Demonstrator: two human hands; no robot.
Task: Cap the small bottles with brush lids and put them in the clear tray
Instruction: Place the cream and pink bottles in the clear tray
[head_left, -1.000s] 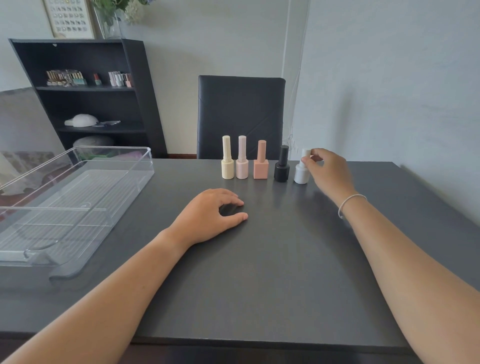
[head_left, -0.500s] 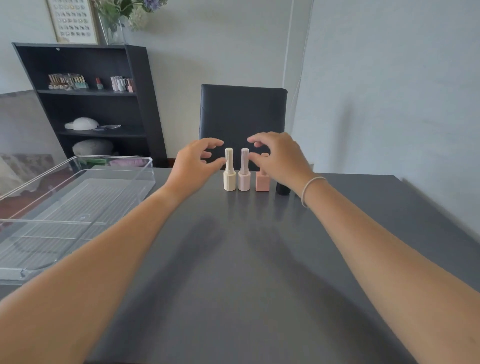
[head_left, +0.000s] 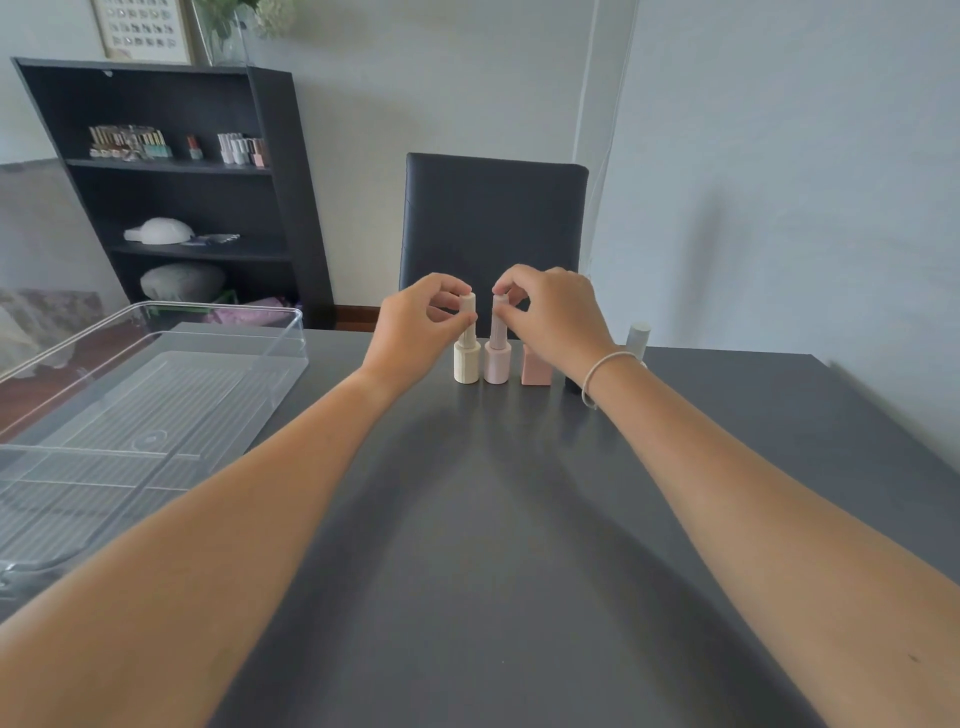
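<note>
Several small capped bottles stand in a row at the far side of the dark table (head_left: 493, 519). My left hand (head_left: 415, 332) pinches the tall lid of the cream bottle (head_left: 466, 361). My right hand (head_left: 556, 317) pinches the lid of the pale pink bottle (head_left: 497, 361) beside it. Both bottles rest on the table. The peach square bottle (head_left: 535, 368) is partly behind my right hand. Only the base of the black bottle (head_left: 572, 385) shows. The white bottle (head_left: 637, 338) peeks out above my wrist. The clear tray (head_left: 156, 395) lies at the left, with nothing in it.
A dark chair (head_left: 493, 218) stands behind the table's far edge. A black bookshelf (head_left: 171, 176) with small items is at the back left. A wall runs close along the table's right side.
Both hands have closed onto the lids: the left on the cream bottle, the right on the pale pink one. A second ago the right touched the white bottle and the left lay on the table.
</note>
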